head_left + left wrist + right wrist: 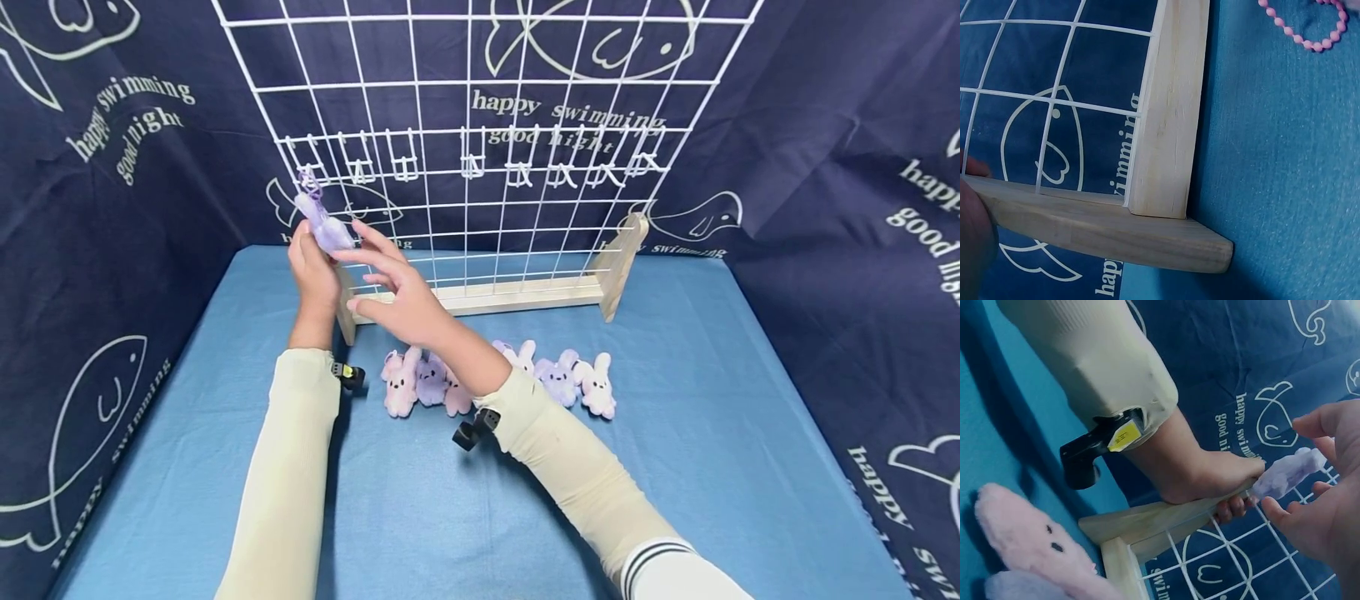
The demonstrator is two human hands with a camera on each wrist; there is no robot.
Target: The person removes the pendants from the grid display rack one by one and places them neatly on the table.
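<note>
At the left end of the white wire grid (pixel 468 171), a purple plush bunny (pixel 327 228) hangs tilted from a hook by its purple bead loop (pixel 309 182). My left hand (pixel 311 265) grips the far end of the stand's wooden side foot (pixel 1147 526), thumb and fingers on opposite sides of the wood. The bunny overlaps that hand's fingertips in the head view. My right hand (pixel 401 292) reaches across with its fingers spread. In the right wrist view its fingers (pixel 1279 512) stand around the bunny without closing on it.
Several wire hooks (pixel 472 165) line the grid. Pink and purple plush bunnies (pixel 401 385) lie in a row on the blue cloth (pixel 450 500), partly behind my right forearm; a white one (pixel 597 387) ends the row. Dark printed fabric (pixel 847 167) surrounds the table.
</note>
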